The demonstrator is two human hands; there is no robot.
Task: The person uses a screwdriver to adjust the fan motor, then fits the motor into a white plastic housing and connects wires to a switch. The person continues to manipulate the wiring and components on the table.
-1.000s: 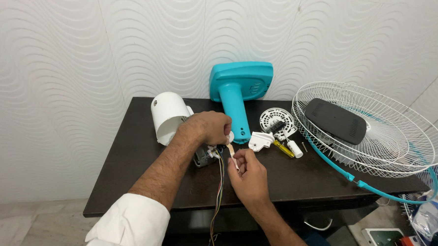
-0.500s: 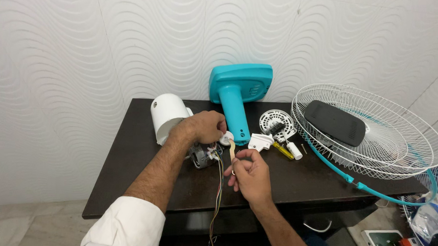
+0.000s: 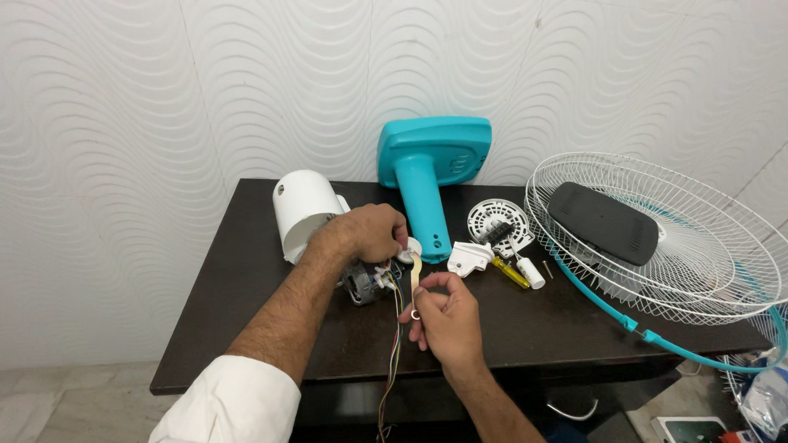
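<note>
The left hand (image 3: 372,234) is closed over the top of a small fan motor (image 3: 367,283) that sits on the dark table (image 3: 236,255), pinning it down. At about 5 o'clock from it, the right hand (image 3: 447,315) pinches a thin cream strip (image 3: 415,274) that runs up to the motor; whether it is a flat cable or a plastic tie is hard to tell. A bundle of coloured wires (image 3: 390,363) hangs from the motor over the table's front edge.

The motor looks dense and rigid, best gripped round its metal body. The strip and wires are light and limp, liable to kink or tear at their joints, so hold them close to the motor.

At 10 o'clock stands a white motor cover (image 3: 303,208); at 1 o'clock a teal fan base (image 3: 431,158); at 3 o'clock a wire fan guard (image 3: 678,236).
</note>
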